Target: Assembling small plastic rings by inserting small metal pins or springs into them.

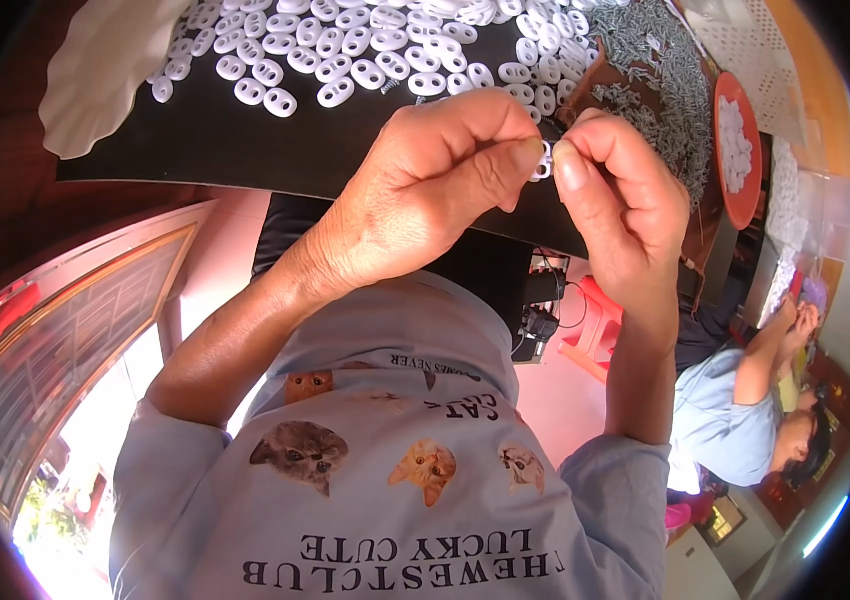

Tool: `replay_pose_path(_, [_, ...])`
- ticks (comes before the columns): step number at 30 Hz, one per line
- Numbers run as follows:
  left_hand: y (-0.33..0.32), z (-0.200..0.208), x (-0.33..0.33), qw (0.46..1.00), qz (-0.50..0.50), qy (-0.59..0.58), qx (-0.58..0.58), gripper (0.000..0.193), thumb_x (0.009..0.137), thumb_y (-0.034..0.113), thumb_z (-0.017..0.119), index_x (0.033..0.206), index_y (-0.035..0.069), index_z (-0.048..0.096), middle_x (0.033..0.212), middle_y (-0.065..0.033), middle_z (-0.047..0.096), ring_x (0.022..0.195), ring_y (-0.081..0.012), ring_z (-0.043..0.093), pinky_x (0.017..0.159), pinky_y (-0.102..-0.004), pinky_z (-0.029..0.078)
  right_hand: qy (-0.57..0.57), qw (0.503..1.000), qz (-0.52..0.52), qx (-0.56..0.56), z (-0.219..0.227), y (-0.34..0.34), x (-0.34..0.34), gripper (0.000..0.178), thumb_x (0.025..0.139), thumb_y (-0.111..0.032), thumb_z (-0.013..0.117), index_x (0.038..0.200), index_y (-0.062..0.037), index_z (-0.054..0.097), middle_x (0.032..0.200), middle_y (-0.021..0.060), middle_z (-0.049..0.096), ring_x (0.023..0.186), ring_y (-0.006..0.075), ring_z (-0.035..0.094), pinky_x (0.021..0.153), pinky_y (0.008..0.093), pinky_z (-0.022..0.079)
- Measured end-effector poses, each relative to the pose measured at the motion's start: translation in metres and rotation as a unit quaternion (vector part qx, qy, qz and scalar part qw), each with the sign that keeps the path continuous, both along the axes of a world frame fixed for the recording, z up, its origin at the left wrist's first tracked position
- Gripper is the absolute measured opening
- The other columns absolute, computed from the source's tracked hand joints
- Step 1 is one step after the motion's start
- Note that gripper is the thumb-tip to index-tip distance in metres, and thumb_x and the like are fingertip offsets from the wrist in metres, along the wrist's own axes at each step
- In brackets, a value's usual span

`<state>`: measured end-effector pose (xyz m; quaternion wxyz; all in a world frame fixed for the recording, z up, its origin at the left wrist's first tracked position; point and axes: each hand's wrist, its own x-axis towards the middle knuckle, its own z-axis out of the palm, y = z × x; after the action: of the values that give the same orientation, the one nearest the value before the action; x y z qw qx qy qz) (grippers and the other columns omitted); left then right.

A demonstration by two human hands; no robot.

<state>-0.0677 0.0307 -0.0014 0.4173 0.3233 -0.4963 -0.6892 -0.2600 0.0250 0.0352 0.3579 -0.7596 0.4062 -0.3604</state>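
Both hands meet just over the near edge of the black table (205,145). My left hand (435,190) pinches a small white oval plastic piece with two holes (544,163) between thumb and fingertips. My right hand (630,200) is closed in a pinch at the right side of that piece; whatever its fingertips hold is hidden. Beyond my hands many similar white two-holed pieces (335,68) lie spread out. To their right is a heap of small grey metal screws (660,75), and a couple of loose screws (390,87) lie among the near white pieces.
A white wavy-edged tray (110,70) sits at the far left. An orange-red basin (740,217) of small white parts (733,145) stands right of the screws. Below the table are a pink-red stool (590,325) and a dark device with cables (543,320). Another person (730,405) sits at the right.
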Motion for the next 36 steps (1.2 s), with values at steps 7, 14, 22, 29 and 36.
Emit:
replay_pose_path(7, [0.001,-0.001,0.001,1.0,-0.004,0.005,-0.002,0.015,0.104,0.015,0.055,0.103,0.003,0.062,0.08,0.0007,0.058,0.07,-0.0023,0.048,0.06,-0.0166,0.037,-0.003,1.0,-0.019,0.0,-0.002,0.001,0.003,0.01,0.095,-0.003,0.063,0.089,0.0008,0.056,0.068,0.0029,0.048,0.057,0.0095,0.042,0.051,0.0252,0.033])
replay_pose_path(14, [-0.001,0.0,0.001,1.0,-0.012,0.013,0.003,0.015,0.104,0.016,0.055,0.102,0.002,0.062,0.081,0.0004,0.058,0.072,-0.0033,0.049,0.062,-0.0177,0.039,-0.025,0.988,-0.103,0.111,0.017,0.008,-0.011,0.008,0.098,-0.006,0.06,0.094,0.0011,0.062,0.077,-0.0036,0.055,0.067,0.0035,0.046,0.06,0.0198,0.038])
replay_pose_path(22, [-0.003,0.0,0.002,1.0,-0.016,0.009,-0.023,0.015,0.104,0.013,0.053,0.097,0.001,0.06,0.083,-0.0002,0.058,0.075,-0.0058,0.051,0.068,-0.0211,0.041,0.101,0.98,-0.169,0.003,0.009,-0.018,-0.06,0.007,0.097,-0.006,0.062,0.101,0.0001,0.062,0.083,-0.0034,0.058,0.073,0.0025,0.048,0.064,0.0189,0.04])
replay_pose_path(29, [-0.004,0.004,-0.001,1.0,-0.012,-0.008,-0.011,0.016,0.104,0.015,0.054,0.094,0.003,0.059,0.077,0.0027,0.057,0.066,-0.0025,0.045,0.058,-0.0203,0.037,0.293,0.94,-0.115,-0.13,0.003,-0.047,-0.059,0.015,0.092,-0.006,0.066,0.104,-0.0007,0.06,0.092,0.0125,0.059,0.074,0.0244,0.063,0.067,0.0342,0.05])
replay_pose_path(36, [-0.006,0.012,0.009,0.994,0.021,-0.035,-0.101,0.015,0.104,0.013,0.054,0.096,0.001,0.06,0.077,0.0012,0.057,0.067,-0.0044,0.048,0.06,-0.021,0.041,0.368,0.914,-0.119,-0.124,-0.001,-0.046,-0.062,0.018,0.09,-0.014,0.067,0.106,-0.0082,0.062,0.096,0.0114,0.059,0.08,0.0348,0.063,0.067,0.0422,0.049])
